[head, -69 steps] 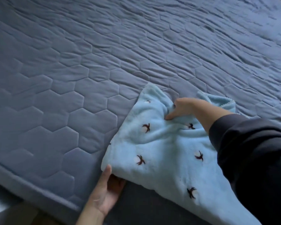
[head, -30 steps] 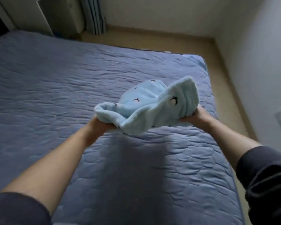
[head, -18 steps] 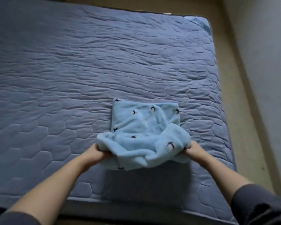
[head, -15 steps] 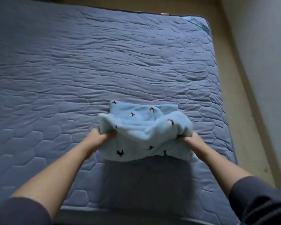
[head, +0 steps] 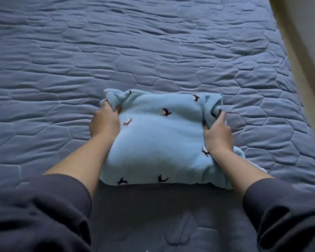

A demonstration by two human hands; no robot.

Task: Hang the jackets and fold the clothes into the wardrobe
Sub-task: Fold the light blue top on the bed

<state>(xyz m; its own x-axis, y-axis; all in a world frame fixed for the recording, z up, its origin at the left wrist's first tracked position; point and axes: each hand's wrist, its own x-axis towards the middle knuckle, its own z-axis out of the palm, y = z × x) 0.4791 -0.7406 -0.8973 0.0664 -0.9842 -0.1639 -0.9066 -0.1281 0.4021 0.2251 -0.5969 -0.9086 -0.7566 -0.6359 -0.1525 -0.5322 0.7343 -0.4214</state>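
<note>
Fleece garment lies folded on the quilted mattress; my left hand and right hand each grip a far corner. I'd tug both evenly, then flatten the bulge.

I log fleece garment: light blue, dark bird motifs, folded to rough square, flat on the bed nearer its right edge, far corners bunched.
</note>
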